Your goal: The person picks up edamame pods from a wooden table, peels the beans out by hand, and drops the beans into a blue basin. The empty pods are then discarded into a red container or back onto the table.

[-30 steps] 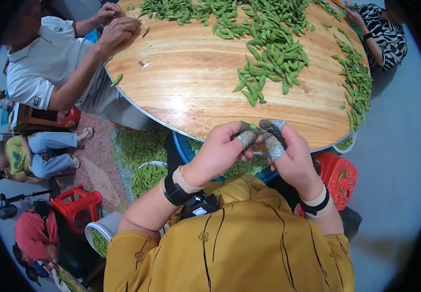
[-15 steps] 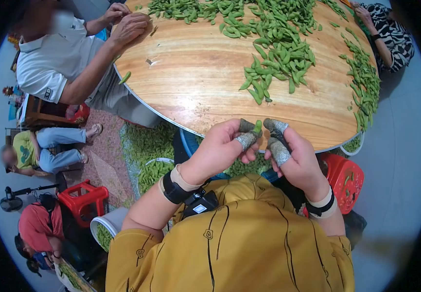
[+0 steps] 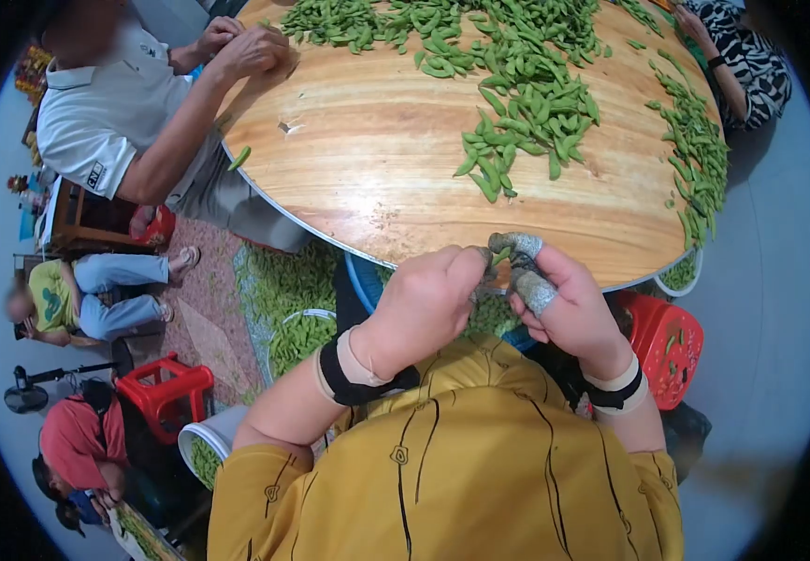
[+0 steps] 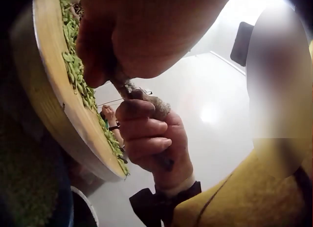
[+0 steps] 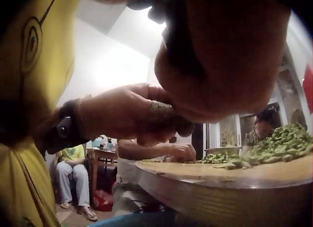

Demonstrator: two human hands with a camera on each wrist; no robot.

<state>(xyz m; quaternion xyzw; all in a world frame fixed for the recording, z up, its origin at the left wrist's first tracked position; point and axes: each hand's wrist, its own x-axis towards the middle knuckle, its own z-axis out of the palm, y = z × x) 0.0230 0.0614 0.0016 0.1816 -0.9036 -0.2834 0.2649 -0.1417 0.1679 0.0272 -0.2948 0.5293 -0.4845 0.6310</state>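
Observation:
Over the table's near edge my two hands meet at a small green edamame pod [image 3: 501,255]. My left hand [image 3: 428,297] pinches it, its back turned up and its fingertips mostly hidden. My right hand [image 3: 566,304] comes from the other side, taped thumb and forefinger curled at the pod's end. In the left wrist view the right hand [image 4: 154,134] shows curled fingers below the dark left hand [image 4: 156,31]. The right wrist view shows the left hand's taped thumb [image 5: 162,109] against the shadowed right hand [image 5: 225,61].
A heap of edamame pods [image 3: 536,103] lies on the round wooden table [image 3: 349,178], with more along its right edge. Red stools [image 3: 662,351], a bucket of pods [image 3: 302,341] and a blue tub [image 3: 363,280] stand below. Other people sit around, one with forearms on the table [image 3: 166,140].
My left hand has rolled over so its back faces up, and the pod has tipped in between both hands. My right fingers have come closer to the left ones.

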